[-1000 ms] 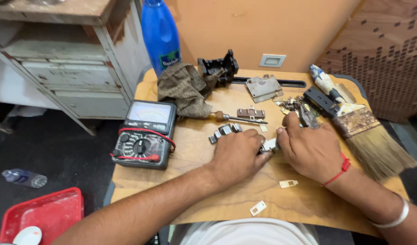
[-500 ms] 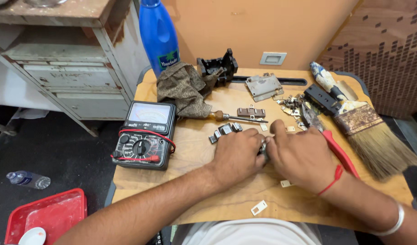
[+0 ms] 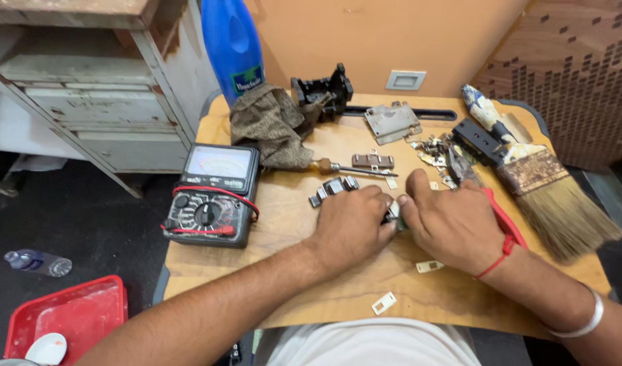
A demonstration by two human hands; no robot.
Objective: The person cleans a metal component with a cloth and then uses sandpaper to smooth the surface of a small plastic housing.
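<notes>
Across our scuffed wooden board, our left hand and right hand pinch a small, mostly hidden part at centre, likely light, stiff and slippery, best gripped by its edges, brush at three o'clock.

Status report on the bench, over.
Left hand and right hand closed together on a small part, mostly hidden. Multimeter left, paintbrush right. Nothing blocking.

Head camera looks steeply down, close over table
</notes>
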